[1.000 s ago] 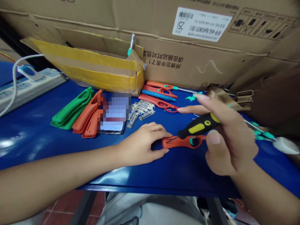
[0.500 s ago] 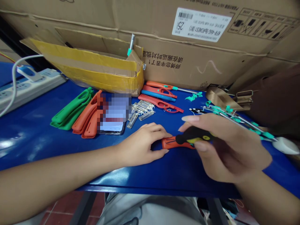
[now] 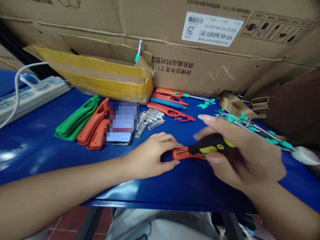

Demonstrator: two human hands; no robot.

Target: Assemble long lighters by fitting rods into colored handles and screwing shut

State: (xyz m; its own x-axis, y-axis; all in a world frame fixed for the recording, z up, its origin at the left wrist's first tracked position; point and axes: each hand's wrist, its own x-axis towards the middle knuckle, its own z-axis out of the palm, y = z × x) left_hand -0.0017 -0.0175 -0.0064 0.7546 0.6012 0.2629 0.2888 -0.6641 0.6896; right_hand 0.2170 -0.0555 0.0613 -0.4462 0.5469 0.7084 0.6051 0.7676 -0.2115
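Observation:
An orange lighter casing lies flat on the blue table, its right part hidden behind my right hand. My left hand is closed on its left end, with thumb and fingers on opposite sides. A screwdriver with a black and yellow handle is in my right hand. Its thin shaft points left over the casing; whether the tip touches anything, I cannot make out. The thumb presses the handle's near side while the blurred index finger is raised. A bit of teal shows on the casing beside the thumb.
Green casings, orange casings and a phone lie left. Clear fluid tanks sit behind my left hand, near red lighter casings. Metal rods with teal pieces lie right. A taped carton and power strip stand behind.
My right hand has turned on the screwdriver and its fingers have shifted, so more of the yellow handle shows. My left hand and the orange casing stay in place.

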